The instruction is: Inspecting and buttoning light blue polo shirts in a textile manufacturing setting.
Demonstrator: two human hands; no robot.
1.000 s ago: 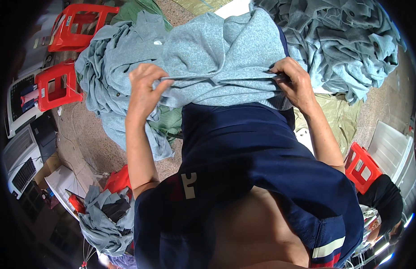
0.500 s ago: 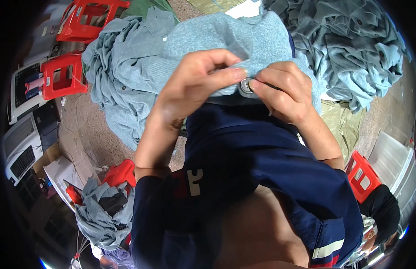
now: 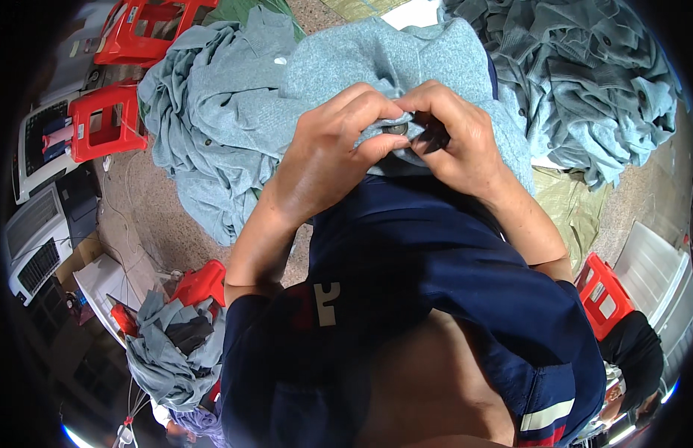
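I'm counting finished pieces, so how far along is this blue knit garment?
Done: cannot tell. In hand: both hands, left hand and right hand, pinch the blue knit garment around a dark button. Left: heaps of similar knitwear at left and right.

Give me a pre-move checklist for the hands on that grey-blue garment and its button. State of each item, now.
1. Left hand pinches the garment fabric: ok.
2. Right hand grips at the same spot: ok.
3. Button visible between the fingertips: ok, only partly.
4. Button through its hole: cannot tell, fingers cover it.
5. Garment supported on the lap: ok.
6. Garment clear of the heap on the person's right: ok.
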